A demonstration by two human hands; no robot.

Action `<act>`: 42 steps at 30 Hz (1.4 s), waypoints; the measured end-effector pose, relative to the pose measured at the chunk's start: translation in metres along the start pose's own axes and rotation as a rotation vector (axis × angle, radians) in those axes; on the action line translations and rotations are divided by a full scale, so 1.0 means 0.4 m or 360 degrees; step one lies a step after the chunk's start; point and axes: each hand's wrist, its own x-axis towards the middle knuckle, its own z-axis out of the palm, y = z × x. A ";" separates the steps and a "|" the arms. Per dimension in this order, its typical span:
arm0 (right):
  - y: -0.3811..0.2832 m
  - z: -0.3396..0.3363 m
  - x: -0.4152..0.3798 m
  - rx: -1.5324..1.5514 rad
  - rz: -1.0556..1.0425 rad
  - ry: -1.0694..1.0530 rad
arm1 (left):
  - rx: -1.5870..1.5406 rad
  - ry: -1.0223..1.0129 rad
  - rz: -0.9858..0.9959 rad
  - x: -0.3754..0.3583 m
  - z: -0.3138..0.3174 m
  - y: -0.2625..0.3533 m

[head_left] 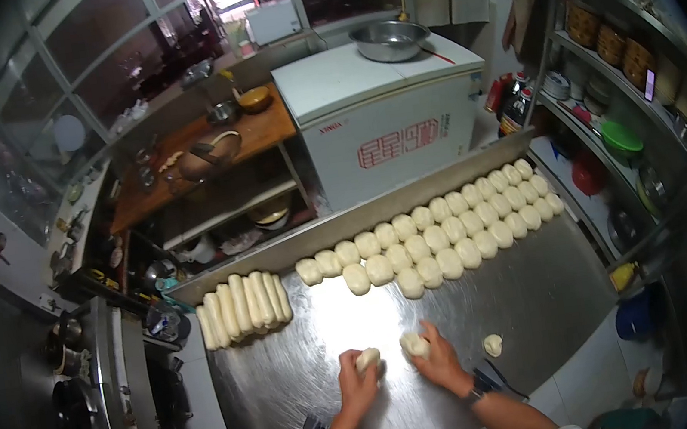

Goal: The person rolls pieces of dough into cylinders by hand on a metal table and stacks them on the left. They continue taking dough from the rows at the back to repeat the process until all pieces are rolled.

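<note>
My left hand (pixel 358 379) is closed around a small ball of dough (pixel 368 359) just above the steel worktable (pixel 528 299). Curled about a second dough ball (pixel 414 345), my right hand (pixel 437 359) is a short way to the right. A loose lump of dough (pixel 493 345) lies on the steel beyond my right hand. Several rows of smooth round dough balls (pixel 451 264) run along the back of the table. At the back left, long dough rolls (pixel 243 306) are packed side by side in a stack.
A raised metal edge (pixel 344 219) borders the table's back. Behind it stand a white chest freezer (pixel 391 126) with a steel basin (pixel 390 40) and a wooden counter (pixel 158 191). Shelving (pixel 578 118) is at right, a stove (pixel 110 384) at left.
</note>
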 end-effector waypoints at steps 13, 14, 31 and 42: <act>0.052 0.017 -0.001 -0.1017 -0.0655 -0.0613 | 0.1486 -0.0221 -0.0053 -0.139 -0.178 -0.174; 0.033 0.026 0.037 -0.0952 -0.0664 -0.0513 | 0.1475 -0.0216 -0.0068 -0.142 -0.181 -0.185; 0.022 0.041 -0.079 -0.1198 -0.0714 -0.0880 | 0.1492 -0.0538 0.0167 -0.141 -0.212 -0.192; 0.005 0.143 -0.005 -0.1203 -0.0541 -0.0517 | 0.1674 -0.0293 0.0007 -0.055 -0.178 -0.208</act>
